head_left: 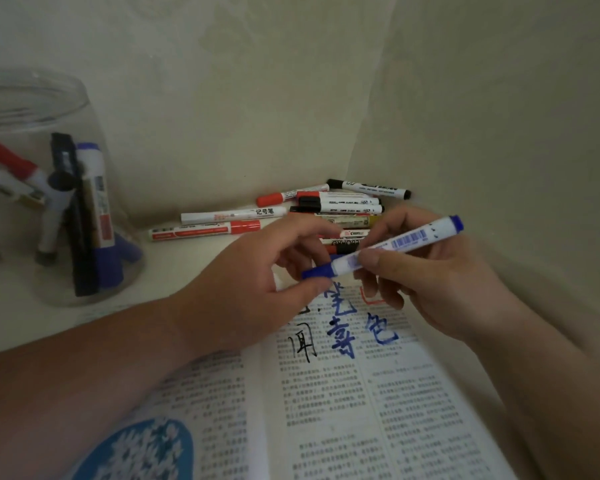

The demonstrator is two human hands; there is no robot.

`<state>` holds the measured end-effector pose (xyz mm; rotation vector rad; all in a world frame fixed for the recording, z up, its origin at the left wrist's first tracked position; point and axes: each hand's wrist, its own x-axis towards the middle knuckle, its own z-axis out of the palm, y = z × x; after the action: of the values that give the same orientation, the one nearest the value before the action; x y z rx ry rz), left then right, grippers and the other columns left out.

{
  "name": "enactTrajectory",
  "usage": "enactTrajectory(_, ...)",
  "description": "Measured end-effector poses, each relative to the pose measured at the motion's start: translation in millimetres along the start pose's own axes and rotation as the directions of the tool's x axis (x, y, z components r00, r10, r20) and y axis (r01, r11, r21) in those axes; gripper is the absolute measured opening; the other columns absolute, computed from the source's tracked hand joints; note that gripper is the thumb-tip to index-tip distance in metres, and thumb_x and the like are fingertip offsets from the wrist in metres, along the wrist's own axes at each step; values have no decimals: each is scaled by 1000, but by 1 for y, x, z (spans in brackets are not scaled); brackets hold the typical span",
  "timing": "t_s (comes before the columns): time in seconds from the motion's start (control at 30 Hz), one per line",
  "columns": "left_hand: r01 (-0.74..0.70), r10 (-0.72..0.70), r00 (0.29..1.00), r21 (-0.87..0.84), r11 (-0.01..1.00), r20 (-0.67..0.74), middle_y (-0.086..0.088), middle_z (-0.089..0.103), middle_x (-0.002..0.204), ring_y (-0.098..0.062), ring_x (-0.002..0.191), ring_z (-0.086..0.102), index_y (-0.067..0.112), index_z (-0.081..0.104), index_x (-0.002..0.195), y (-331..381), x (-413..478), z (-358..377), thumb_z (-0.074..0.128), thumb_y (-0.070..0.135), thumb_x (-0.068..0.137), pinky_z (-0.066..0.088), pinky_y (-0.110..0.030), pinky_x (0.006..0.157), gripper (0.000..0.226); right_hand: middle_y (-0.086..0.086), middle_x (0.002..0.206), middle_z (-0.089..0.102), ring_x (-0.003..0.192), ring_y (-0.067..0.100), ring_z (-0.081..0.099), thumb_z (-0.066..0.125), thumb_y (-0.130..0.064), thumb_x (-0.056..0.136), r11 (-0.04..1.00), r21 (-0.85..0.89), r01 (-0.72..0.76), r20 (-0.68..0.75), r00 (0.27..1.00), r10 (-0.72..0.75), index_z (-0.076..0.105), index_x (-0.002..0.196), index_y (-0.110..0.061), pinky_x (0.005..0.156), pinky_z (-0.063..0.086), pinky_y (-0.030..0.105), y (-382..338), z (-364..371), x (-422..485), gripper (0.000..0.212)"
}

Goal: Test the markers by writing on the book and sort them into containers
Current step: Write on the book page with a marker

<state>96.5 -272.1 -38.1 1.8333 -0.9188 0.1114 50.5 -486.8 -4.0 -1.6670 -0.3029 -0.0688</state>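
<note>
A blue marker with a white barrel lies slanted between both hands above the open book. My right hand grips the barrel near its middle. My left hand pinches the blue cap at the marker's lower end. Blue, black and red handwritten characters mark the top of the right page. A pile of red and black markers lies in the corner behind my hands. A clear glass jar at the left holds several markers.
Beige walls close in at the back and along the right side, meeting in a corner behind the pile. Two red-capped markers lie loose on the white tabletop between the jar and the pile. My left forearm rests across the book's left page.
</note>
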Motion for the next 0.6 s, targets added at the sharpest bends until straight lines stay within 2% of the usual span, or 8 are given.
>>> enactTrajectory(0.1,85,-112,991,-322,943,-67,3,72,94,-10,87,68,28,70,103,4,2,-1,76,16,79,54,-24,78,27,25,80,72,54,28,63,81,-18,66,988,152,-29,-46,998,37,71,80,-11,39,38,23,0,-2,-2,18)
enactTrajectory(0.2,138,-156,988,-375,917,-19,3,65,68,-11,60,57,20,71,84,8,3,-1,75,21,80,46,-23,57,5,15,74,71,51,20,54,88,-27,66,988,101,-119,11,993,119,77,82,-13,42,35,21,4,0,-2,23)
enactTrajectory(0.27,166,-180,984,-439,883,11,3,53,58,-18,50,39,18,66,78,6,3,-2,75,24,83,30,-33,48,12,11,65,63,50,17,45,90,-48,60,986,60,-153,28,988,152,76,83,-7,45,31,23,6,0,-2,49)
enactTrajectory(0.33,198,-212,977,-526,827,35,-3,45,57,-21,49,26,16,63,75,4,5,-4,73,24,87,18,-37,49,17,11,63,56,52,18,39,87,-59,57,981,130,-143,4,990,143,73,96,-3,46,25,27,6,-3,-3,70)
enactTrajectory(0.4,214,-241,970,-591,778,33,-3,41,57,-16,47,22,15,61,73,2,6,-6,67,17,88,15,-34,48,16,8,60,52,51,17,37,89,-50,61,986,141,-88,-15,996,91,77,100,-13,47,23,27,4,-5,-4,55)
enactTrajectory(0.5,247,-285,957,-646,722,47,-4,34,52,-13,43,20,8,56,68,0,6,-8,65,10,82,17,-25,45,17,7,63,60,53,17,50,85,-30,75,973,-230,12,36,999,-3,79,90,-29,50,38,27,2,-1,-8,16)
enactTrajectory(0.53,268,-293,953,-639,721,69,-4,34,50,-12,42,20,8,55,67,-1,6,-9,67,10,78,17,-23,44,16,6,67,62,55,17,51,81,-28,78,946,-320,43,68,997,-22,78,90,-29,52,39,28,3,2,-10,12)
enactTrajectory(0.6,290,-258,956,-572,767,139,-3,38,49,-14,42,23,10,60,71,2,4,-11,69,22,72,17,-24,44,15,-2,70,63,55,9,52,75,-26,82,899,-416,133,110,989,-96,76,91,-24,54,39,21,3,9,-13,9)
